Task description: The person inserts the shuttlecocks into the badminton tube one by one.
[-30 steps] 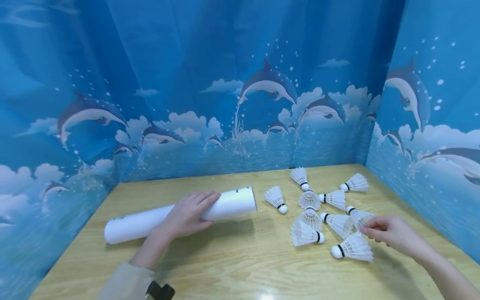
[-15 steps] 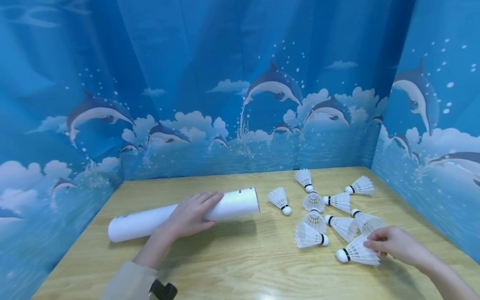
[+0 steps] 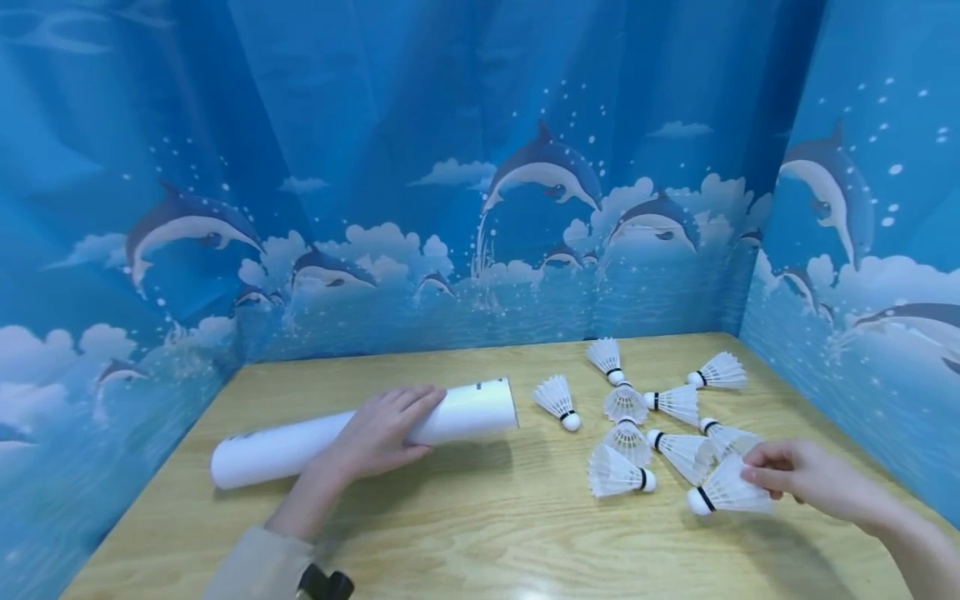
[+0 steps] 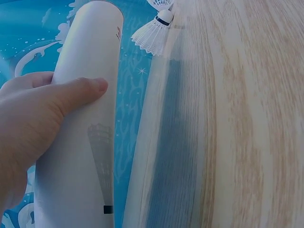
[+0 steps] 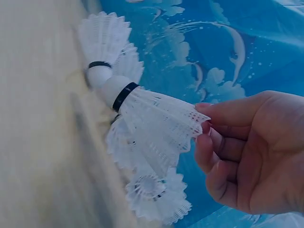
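Note:
My left hand [image 3: 390, 429] grips a long white tube [image 3: 472, 408] that lies slanted over the left side of the table, its right end tilted up. In the left wrist view the thumb lies across the tube [image 4: 90, 47], which bears a faint printed shuttlecock. My right hand [image 3: 817, 479] pinches a white shuttlecock [image 3: 735, 487] by its skirt edge, cork pointing left. The right wrist view shows thumb and finger on the rim of that shuttlecock [image 5: 161, 118], with its black band near the cork.
Several more shuttlecocks lie on the right of the wooden table [image 3: 480, 533], some touching or nested. One shuttlecock [image 3: 557, 402] lies apart near the tube's open right end. A blue dolphin-print curtain [image 3: 420, 208] stands along the back and sides.
My right hand has taken hold of the front right shuttlecock by its skirt and lifted it slightly, moving it a little right. The left hand and tube have stayed in place.

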The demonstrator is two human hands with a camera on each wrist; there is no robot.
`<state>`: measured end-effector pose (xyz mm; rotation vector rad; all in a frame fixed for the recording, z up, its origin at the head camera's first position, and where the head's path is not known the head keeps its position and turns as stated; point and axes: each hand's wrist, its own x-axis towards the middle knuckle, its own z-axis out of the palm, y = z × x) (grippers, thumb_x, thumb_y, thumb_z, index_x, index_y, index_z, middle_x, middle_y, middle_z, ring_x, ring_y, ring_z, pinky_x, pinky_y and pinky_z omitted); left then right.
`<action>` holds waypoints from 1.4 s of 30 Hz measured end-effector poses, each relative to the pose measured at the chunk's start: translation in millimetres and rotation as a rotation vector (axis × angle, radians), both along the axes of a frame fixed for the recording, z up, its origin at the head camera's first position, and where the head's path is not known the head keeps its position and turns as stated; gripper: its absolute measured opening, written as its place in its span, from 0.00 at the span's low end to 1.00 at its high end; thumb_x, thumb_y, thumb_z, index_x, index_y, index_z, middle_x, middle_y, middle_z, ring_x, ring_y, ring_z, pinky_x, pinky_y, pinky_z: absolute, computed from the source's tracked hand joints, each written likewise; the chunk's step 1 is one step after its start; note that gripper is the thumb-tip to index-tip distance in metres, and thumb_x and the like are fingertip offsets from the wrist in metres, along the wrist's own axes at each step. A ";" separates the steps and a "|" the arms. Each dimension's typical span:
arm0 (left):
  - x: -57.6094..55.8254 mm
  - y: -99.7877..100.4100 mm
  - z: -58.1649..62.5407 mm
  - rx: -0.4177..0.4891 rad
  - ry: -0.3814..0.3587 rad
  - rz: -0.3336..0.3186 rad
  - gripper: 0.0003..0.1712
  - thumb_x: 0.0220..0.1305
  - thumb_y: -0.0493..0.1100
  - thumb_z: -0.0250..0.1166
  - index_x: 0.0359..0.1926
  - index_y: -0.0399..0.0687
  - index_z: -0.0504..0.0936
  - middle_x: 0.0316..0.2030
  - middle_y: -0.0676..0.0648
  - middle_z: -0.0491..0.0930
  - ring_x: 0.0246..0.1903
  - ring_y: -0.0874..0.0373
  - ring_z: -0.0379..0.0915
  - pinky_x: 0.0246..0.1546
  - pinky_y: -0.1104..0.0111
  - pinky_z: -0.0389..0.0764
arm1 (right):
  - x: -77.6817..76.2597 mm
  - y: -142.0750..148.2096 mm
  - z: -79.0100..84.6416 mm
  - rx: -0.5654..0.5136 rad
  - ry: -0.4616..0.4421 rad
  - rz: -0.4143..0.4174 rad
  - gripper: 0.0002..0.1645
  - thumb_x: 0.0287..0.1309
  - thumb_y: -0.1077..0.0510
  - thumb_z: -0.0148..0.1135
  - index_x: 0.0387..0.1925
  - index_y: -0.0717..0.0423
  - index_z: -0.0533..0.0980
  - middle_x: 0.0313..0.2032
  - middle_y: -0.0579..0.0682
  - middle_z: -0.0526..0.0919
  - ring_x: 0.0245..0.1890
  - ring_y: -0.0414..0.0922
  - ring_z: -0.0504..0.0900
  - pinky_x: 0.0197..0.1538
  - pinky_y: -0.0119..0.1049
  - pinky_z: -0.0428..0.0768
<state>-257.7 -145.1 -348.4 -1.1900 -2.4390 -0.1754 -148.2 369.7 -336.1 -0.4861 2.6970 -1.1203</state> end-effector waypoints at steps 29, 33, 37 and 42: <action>1.6 3.1 3.8 0.007 0.017 -0.006 0.45 0.45 0.51 0.74 0.65 0.46 0.66 0.57 0.43 0.72 0.52 0.47 0.71 0.51 0.52 0.74 | -55.8 -122.3 33.1 -0.194 0.191 -0.271 0.18 0.63 0.56 0.55 0.43 0.69 0.75 0.25 0.49 0.76 0.26 0.41 0.72 0.26 0.33 0.75; 1.4 3.5 3.7 0.007 0.018 -0.001 0.45 0.45 0.51 0.74 0.65 0.46 0.66 0.57 0.44 0.72 0.52 0.47 0.71 0.51 0.52 0.74 | -63.0 -137.2 27.9 -0.243 0.176 -0.297 0.18 0.63 0.55 0.56 0.44 0.68 0.75 0.25 0.48 0.76 0.25 0.41 0.72 0.26 0.33 0.75; 2.0 3.1 2.4 0.009 0.012 0.006 0.45 0.45 0.51 0.74 0.65 0.47 0.66 0.57 0.44 0.72 0.53 0.48 0.70 0.51 0.51 0.74 | -70.8 -151.4 23.5 -0.276 0.163 -0.291 0.17 0.63 0.55 0.56 0.43 0.68 0.76 0.24 0.48 0.76 0.25 0.41 0.72 0.26 0.33 0.75; 2.6 2.4 1.2 0.009 0.012 0.010 0.45 0.45 0.51 0.74 0.65 0.48 0.66 0.57 0.45 0.72 0.53 0.48 0.70 0.50 0.52 0.74 | -76.5 -168.7 20.8 -0.288 0.165 -0.273 0.16 0.63 0.58 0.56 0.43 0.68 0.76 0.25 0.48 0.77 0.27 0.43 0.74 0.27 0.34 0.76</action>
